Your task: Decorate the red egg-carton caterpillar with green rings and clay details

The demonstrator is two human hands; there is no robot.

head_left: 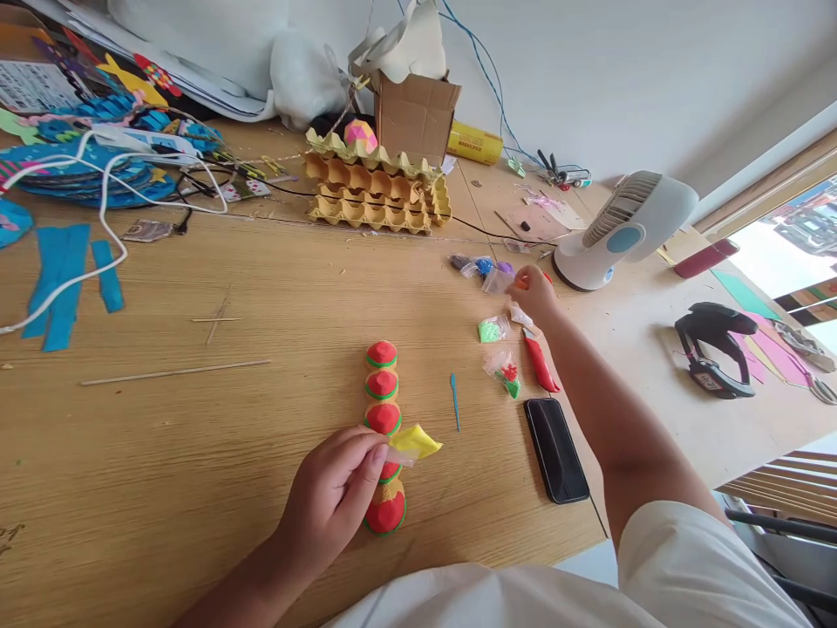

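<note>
Between the thumb and fingers of my left hand (343, 484) is a small clear bag of yellow clay (418, 442). It hangs over a strip of egg carton (385, 491), whose cups are covered in red clay with green rims; the hand hides part of the strip. My right hand (540, 295) reaches far forward, its fingers closed at a packet of orange clay (521, 283), mostly hidden by the hand. Close by lie bags of blue clay (484, 267) and purple clay (504, 268), a bag of light green clay (490, 330), and a bag with red and green clay (508, 373).
A blue modelling tool (454, 401), a red-handled cutter (540, 360) and a phone (556, 450) lie on the right. Egg cartons (376, 194), a cardboard box (416, 118) and a white fan (628, 227) stand behind. Thin sticks (176, 372) and blue strips (58, 279) lie left.
</note>
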